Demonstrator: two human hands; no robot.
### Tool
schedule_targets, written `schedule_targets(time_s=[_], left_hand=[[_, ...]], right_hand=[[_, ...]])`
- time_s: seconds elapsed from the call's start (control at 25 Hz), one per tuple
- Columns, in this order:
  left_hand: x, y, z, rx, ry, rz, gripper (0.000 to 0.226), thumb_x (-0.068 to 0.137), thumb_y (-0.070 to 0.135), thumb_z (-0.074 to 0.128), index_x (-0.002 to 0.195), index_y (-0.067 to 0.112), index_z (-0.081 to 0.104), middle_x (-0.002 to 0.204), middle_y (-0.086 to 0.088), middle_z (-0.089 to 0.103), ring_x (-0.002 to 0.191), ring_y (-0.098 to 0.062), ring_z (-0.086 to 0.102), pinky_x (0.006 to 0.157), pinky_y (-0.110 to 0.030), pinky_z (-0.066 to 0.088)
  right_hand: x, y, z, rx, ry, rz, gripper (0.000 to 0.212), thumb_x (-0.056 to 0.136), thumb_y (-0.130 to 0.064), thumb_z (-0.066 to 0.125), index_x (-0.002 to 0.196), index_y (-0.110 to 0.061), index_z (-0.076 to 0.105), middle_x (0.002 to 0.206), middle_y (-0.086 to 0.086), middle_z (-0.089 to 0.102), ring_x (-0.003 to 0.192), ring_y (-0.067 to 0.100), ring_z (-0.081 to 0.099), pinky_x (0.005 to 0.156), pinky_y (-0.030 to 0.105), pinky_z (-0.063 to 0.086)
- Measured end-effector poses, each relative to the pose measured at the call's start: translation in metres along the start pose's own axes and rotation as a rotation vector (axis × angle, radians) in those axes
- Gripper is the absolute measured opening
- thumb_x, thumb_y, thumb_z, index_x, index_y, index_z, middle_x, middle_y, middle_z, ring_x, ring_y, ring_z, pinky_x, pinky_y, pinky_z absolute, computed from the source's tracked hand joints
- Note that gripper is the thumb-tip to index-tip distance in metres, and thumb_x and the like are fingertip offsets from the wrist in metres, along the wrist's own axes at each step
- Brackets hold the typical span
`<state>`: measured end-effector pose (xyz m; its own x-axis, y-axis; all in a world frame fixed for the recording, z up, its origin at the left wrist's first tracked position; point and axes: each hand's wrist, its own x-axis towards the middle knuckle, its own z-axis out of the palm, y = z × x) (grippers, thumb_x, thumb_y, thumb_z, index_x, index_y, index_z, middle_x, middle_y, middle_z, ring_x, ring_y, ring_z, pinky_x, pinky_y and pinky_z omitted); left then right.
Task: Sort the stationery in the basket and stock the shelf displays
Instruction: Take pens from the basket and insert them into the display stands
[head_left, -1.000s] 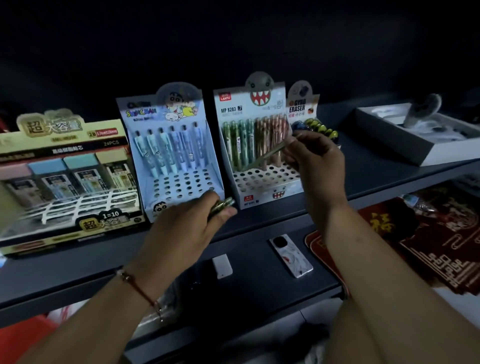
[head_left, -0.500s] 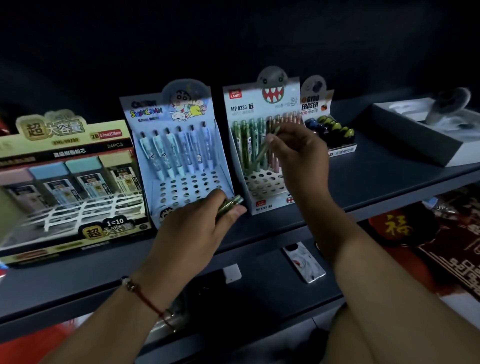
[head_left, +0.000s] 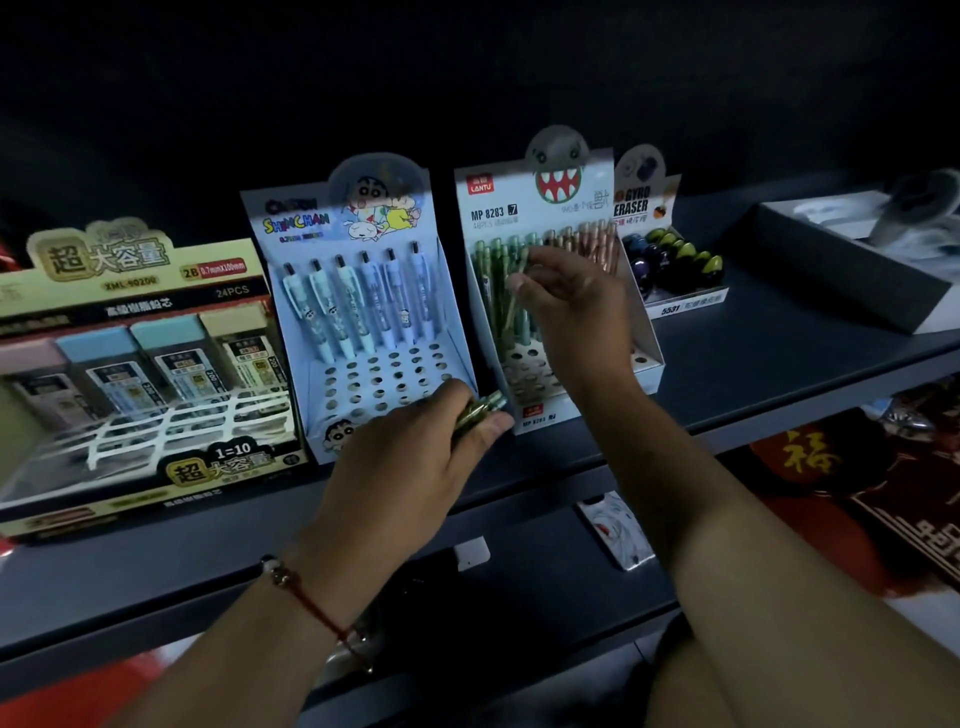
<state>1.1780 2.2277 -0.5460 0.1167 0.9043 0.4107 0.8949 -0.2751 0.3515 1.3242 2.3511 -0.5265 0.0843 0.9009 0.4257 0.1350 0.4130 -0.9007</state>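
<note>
My left hand (head_left: 415, 457) grips a small bundle of green pencils (head_left: 480, 410) low in front of the shelf, between the two pen displays. My right hand (head_left: 571, 312) reaches into the white shark-face pencil display (head_left: 519, 208) and pinches one green pencil (head_left: 514, 306), which stands nearly upright among the green and pink pencils racked there. Several front holes of that display show no pencil. To its left stands the blue cartoon pen display (head_left: 363, 291) with one row of pens and many open holes.
A wide lead-refill box (head_left: 135, 374) fills the shelf's left end. A gyro eraser display (head_left: 670, 260) and a grey-and-white box (head_left: 852, 260) sit to the right. On the lower ledge lie a small patterned card (head_left: 615, 530) and a white tag (head_left: 471, 552). Red decorations (head_left: 852, 493) hang below right.
My right hand has carried the green pencil from slanted in front of the shark display to nearly upright among the racked pencils. My left hand has kept its bundle in place.
</note>
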Motion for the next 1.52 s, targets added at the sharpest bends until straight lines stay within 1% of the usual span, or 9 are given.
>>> schedule_targets(time_s=[0.52,0.6,0.72,0.88,0.96,1.12,1.28,1.44,1.52], left_hand=[[0.010,0.002,0.000,0.052,0.021,0.013,0.040,0.092,0.063,0.033,0.084,0.027,0.046,0.054,0.006,0.043,0.048,-0.006,0.046,0.045,-0.027,0.030],[0.008,0.002,-0.003,0.064,0.013,0.012,0.040,0.092,0.064,0.033,0.085,0.028,0.046,0.054,0.006,0.043,0.048,-0.005,0.045,0.045,-0.026,0.029],[0.006,0.002,-0.008,0.083,0.000,0.020,0.034,0.091,0.065,0.033,0.090,0.032,0.042,0.057,0.011,0.043,0.051,0.000,0.043,0.046,-0.022,0.026],[-0.003,0.001,-0.013,0.093,-0.005,0.031,0.040,0.088,0.066,0.033,0.097,0.032,0.050,0.063,0.012,0.049,0.057,-0.005,0.049,0.050,-0.024,0.034],[-0.008,0.002,-0.014,0.094,-0.039,0.050,0.026,0.089,0.058,0.042,0.093,0.033,0.048,0.059,0.014,0.041,0.054,-0.005,0.041,0.048,-0.020,0.027],[-0.014,0.009,-0.014,0.107,-0.053,0.084,0.019,0.089,0.046,0.051,0.086,0.028,0.046,0.061,0.013,0.040,0.054,-0.007,0.042,0.045,-0.022,0.025],[-0.022,0.022,-0.014,0.068,-0.051,0.081,0.026,0.092,0.049,0.053,0.084,0.027,0.043,0.061,0.009,0.043,0.059,-0.016,0.052,0.049,-0.030,0.033],[-0.023,0.028,-0.015,0.037,-0.014,0.077,0.038,0.087,0.066,0.045,0.086,0.028,0.045,0.060,0.009,0.046,0.055,-0.009,0.049,0.048,-0.029,0.032],[-0.024,0.031,-0.014,0.049,0.007,0.099,0.036,0.087,0.067,0.043,0.085,0.031,0.040,0.058,0.009,0.042,0.051,-0.004,0.042,0.046,-0.025,0.028]], right_hand=[[-0.009,0.018,0.010,-0.150,-0.082,0.045,0.030,0.090,-0.023,0.071,0.120,-0.020,0.067,0.097,-0.012,0.069,0.083,-0.006,0.064,0.065,0.011,0.050],[-0.016,0.011,-0.001,-0.158,-0.125,0.064,0.026,0.091,-0.026,0.069,0.117,-0.022,0.068,0.100,-0.010,0.070,0.086,-0.002,0.065,0.073,0.018,0.054],[-0.031,-0.012,-0.024,-0.048,-0.253,0.098,0.012,0.094,-0.028,0.065,0.098,-0.021,0.074,0.090,0.001,0.073,0.084,0.016,0.068,0.082,0.038,0.057],[-0.058,-0.044,-0.042,-0.048,-0.625,0.095,0.010,0.090,-0.028,0.069,0.094,-0.020,0.075,0.089,-0.004,0.074,0.088,0.007,0.068,0.086,0.029,0.054],[-0.067,-0.048,-0.044,-0.147,-0.701,0.078,0.014,0.083,-0.023,0.077,0.095,-0.016,0.075,0.089,-0.001,0.074,0.086,0.007,0.068,0.083,0.027,0.054],[-0.077,-0.050,-0.054,-0.203,-0.687,0.076,0.024,0.075,-0.012,0.084,0.097,-0.010,0.075,0.092,0.006,0.074,0.083,0.014,0.069,0.086,0.038,0.055],[-0.089,-0.050,-0.064,-0.026,-0.630,0.107,0.016,0.078,-0.005,0.079,0.094,-0.005,0.075,0.091,0.019,0.073,0.088,0.034,0.070,0.089,0.048,0.056],[-0.091,-0.054,-0.075,0.107,-0.533,0.188,0.006,0.084,-0.004,0.071,0.082,-0.009,0.071,0.077,-0.002,0.072,0.077,0.009,0.067,0.074,0.023,0.054],[-0.088,-0.055,-0.080,0.177,-0.440,0.265,0.009,0.086,-0.006,0.069,0.078,-0.010,0.067,0.074,-0.004,0.071,0.075,0.008,0.068,0.070,0.021,0.053]])
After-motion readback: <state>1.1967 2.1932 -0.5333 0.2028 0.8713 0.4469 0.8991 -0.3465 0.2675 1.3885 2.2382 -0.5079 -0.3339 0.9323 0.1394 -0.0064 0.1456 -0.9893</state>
